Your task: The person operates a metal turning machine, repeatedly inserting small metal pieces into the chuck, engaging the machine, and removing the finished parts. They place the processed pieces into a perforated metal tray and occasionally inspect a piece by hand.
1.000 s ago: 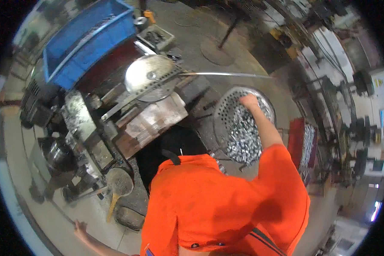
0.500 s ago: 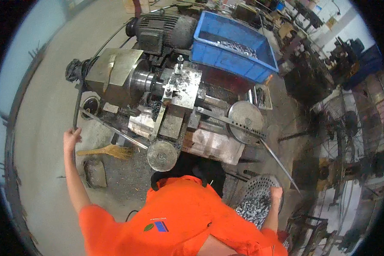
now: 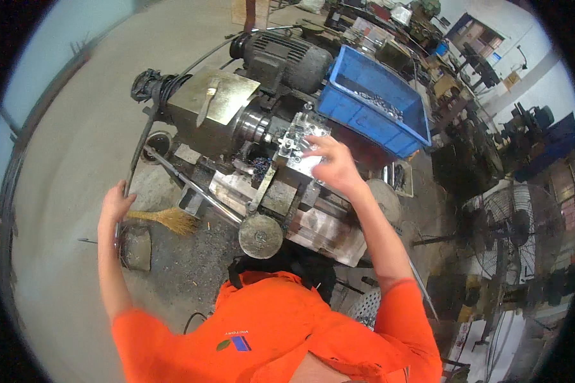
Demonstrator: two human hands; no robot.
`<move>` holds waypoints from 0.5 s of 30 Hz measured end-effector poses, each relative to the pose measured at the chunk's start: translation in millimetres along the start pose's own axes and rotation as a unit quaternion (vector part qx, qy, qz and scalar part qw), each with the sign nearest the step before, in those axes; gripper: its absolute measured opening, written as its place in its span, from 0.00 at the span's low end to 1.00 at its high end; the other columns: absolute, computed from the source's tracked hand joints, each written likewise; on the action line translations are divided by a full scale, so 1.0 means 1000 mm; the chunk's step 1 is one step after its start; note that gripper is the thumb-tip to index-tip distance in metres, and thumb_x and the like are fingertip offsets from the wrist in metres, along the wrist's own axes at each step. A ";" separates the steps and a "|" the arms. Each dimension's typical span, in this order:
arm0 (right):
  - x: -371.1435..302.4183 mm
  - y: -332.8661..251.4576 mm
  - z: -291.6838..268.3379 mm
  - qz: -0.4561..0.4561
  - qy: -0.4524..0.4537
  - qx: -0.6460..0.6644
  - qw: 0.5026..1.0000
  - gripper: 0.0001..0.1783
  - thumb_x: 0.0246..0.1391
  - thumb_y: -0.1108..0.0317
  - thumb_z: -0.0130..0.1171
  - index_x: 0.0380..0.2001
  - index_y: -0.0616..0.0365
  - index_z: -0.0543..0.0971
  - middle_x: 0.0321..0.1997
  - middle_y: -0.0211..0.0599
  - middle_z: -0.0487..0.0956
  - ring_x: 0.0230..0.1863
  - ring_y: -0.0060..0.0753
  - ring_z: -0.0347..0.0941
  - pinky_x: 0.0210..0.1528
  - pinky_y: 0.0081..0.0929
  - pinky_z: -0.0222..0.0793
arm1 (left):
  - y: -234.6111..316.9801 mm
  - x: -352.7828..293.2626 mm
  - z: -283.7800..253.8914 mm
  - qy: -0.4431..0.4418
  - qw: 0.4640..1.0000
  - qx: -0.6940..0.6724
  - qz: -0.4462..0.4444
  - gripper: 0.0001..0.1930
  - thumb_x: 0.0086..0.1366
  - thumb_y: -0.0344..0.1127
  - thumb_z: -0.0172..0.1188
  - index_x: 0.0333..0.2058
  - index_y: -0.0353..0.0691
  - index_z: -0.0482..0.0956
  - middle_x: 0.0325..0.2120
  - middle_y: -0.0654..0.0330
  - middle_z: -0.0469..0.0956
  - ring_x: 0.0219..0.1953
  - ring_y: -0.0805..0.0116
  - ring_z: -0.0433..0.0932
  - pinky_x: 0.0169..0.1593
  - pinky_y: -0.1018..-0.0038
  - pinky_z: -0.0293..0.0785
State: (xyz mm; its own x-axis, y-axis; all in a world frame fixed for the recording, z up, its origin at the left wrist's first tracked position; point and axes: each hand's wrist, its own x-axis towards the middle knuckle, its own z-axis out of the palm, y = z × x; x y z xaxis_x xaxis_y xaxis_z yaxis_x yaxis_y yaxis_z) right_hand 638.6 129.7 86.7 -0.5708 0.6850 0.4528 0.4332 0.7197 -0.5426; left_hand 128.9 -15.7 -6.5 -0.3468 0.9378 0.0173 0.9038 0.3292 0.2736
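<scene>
At the left, my left hand (image 3: 117, 201) is closed around a long dark lever (image 3: 136, 163) that slopes up to the headstock of a small lathe. My right hand (image 3: 335, 167) reaches over the metal cross slide (image 3: 302, 137), with thumb and fingers apart. No object shows between them, and part of the slide is hidden beneath. Just left of those fingertips is the shiny spindle chuck (image 3: 253, 125). Dark metal shavings (image 3: 260, 167) lie below the chuck. Nearer to me sits a round handwheel disc (image 3: 260, 236).
A blue crate (image 3: 370, 112) with small metal pieces stands behind the lathe, beside a motor (image 3: 287, 60). A brush (image 3: 206, 105) lies on the headstock cover. A straw broom (image 3: 169, 219) is on the floor. A perforated basket (image 3: 366, 307) stands low right; a fan (image 3: 508, 233) is farther right.
My right hand has left the perforated basket of metal pieces and moved up and left over the cross slide. My left hand keeps its hold on the lever. The view has shifted.
</scene>
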 end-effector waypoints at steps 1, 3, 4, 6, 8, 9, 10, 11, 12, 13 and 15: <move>0.025 0.001 0.010 -0.059 -0.028 -0.061 0.996 0.12 0.27 0.68 0.56 0.22 0.57 0.81 0.42 0.48 0.77 0.46 0.51 0.72 0.48 0.36 0.68 | 0.009 -0.010 -0.014 -0.053 0.998 -0.011 -0.032 0.21 0.49 0.42 0.61 0.38 0.35 0.72 0.30 0.42 0.75 0.36 0.44 0.74 0.39 0.57 0.69; 0.063 0.009 0.034 -0.041 -0.102 -0.146 0.983 0.11 0.28 0.67 0.56 0.19 0.59 0.81 0.36 0.50 0.78 0.41 0.53 0.73 0.45 0.37 0.70 | 0.010 -0.038 -0.024 -0.055 0.997 0.013 -0.042 0.19 0.49 0.42 0.61 0.35 0.34 0.72 0.28 0.42 0.75 0.35 0.43 0.74 0.38 0.57 0.69; 0.072 0.026 0.051 0.041 -0.146 -0.170 0.974 0.11 0.28 0.67 0.56 0.18 0.60 0.80 0.33 0.51 0.78 0.39 0.53 0.74 0.43 0.38 0.70 | 0.007 -0.049 -0.025 -0.057 0.997 0.025 -0.046 0.18 0.49 0.42 0.61 0.34 0.34 0.72 0.27 0.42 0.75 0.34 0.43 0.74 0.38 0.57 0.69; 0.083 0.035 0.069 0.140 -0.203 -0.194 0.950 0.12 0.27 0.67 0.55 0.20 0.60 0.81 0.31 0.49 0.79 0.37 0.51 0.75 0.41 0.37 0.71 | -0.007 -0.075 -0.014 -0.029 0.998 0.023 -0.051 0.17 0.49 0.41 0.61 0.33 0.33 0.72 0.27 0.42 0.75 0.33 0.42 0.74 0.37 0.56 0.69; 0.089 0.036 0.079 0.185 -0.221 -0.195 0.937 0.16 0.25 0.67 0.55 0.24 0.58 0.82 0.33 0.44 0.79 0.36 0.47 0.75 0.39 0.33 0.71 | -0.019 -0.081 -0.001 0.000 0.997 -0.003 -0.073 0.16 0.50 0.40 0.61 0.32 0.33 0.73 0.26 0.42 0.75 0.33 0.42 0.74 0.36 0.56 0.69; 0.088 0.040 0.083 0.153 -0.203 -0.167 0.953 0.16 0.26 0.66 0.55 0.24 0.59 0.81 0.29 0.46 0.79 0.35 0.46 0.76 0.38 0.32 0.71 | -0.024 -0.080 0.009 0.012 0.995 -0.030 -0.091 0.16 0.50 0.40 0.60 0.31 0.32 0.73 0.26 0.42 0.75 0.33 0.42 0.74 0.36 0.56 0.69; 0.088 0.044 0.086 0.153 -0.197 -0.137 0.959 0.16 0.26 0.66 0.55 0.25 0.59 0.81 0.28 0.47 0.78 0.34 0.46 0.76 0.37 0.31 0.71 | -0.028 -0.081 0.017 0.025 0.992 -0.056 -0.109 0.15 0.51 0.39 0.60 0.31 0.32 0.73 0.26 0.42 0.75 0.33 0.42 0.74 0.36 0.56 0.69; 0.088 0.048 0.088 0.154 -0.191 -0.108 0.963 0.16 0.27 0.66 0.56 0.25 0.60 0.81 0.27 0.48 0.78 0.33 0.46 0.76 0.36 0.31 0.71 | -0.034 -0.076 0.021 0.014 0.993 -0.015 -0.120 0.16 0.51 0.38 0.60 0.32 0.31 0.73 0.26 0.41 0.75 0.33 0.42 0.74 0.37 0.55 0.70; 0.089 0.046 0.089 0.156 -0.186 -0.078 0.967 0.16 0.27 0.66 0.56 0.25 0.60 0.81 0.26 0.49 0.78 0.32 0.45 0.76 0.35 0.30 0.71 | -0.030 -0.075 0.020 0.018 0.992 -0.004 -0.121 0.16 0.51 0.39 0.60 0.32 0.30 0.73 0.26 0.41 0.75 0.33 0.42 0.74 0.37 0.55 0.70; 0.094 0.037 0.090 0.164 -0.169 -0.044 0.971 0.14 0.25 0.65 0.56 0.20 0.62 0.80 0.23 0.56 0.75 0.31 0.53 0.75 0.37 0.37 0.71 | -0.024 -0.074 0.016 0.025 0.992 0.008 -0.122 0.16 0.51 0.39 0.60 0.31 0.30 0.73 0.26 0.41 0.75 0.33 0.42 0.74 0.37 0.55 0.70; 0.096 0.030 0.091 0.169 -0.153 -0.064 0.972 0.12 0.28 0.67 0.55 0.19 0.62 0.79 0.21 0.51 0.75 0.26 0.46 0.75 0.31 0.34 0.69 | -0.020 -0.067 0.016 0.013 0.990 0.049 -0.132 0.15 0.52 0.39 0.59 0.30 0.30 0.74 0.26 0.42 0.75 0.33 0.43 0.75 0.37 0.55 0.71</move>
State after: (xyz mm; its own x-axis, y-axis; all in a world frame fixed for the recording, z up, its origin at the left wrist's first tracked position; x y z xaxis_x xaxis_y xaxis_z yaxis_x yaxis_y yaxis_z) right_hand 533.3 206.8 49.9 -0.5525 0.8332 0.0227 0.7042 0.4812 -0.5221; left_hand 137.7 -83.3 -29.1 -0.5796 0.8147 -0.0164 0.8003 0.5729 0.1768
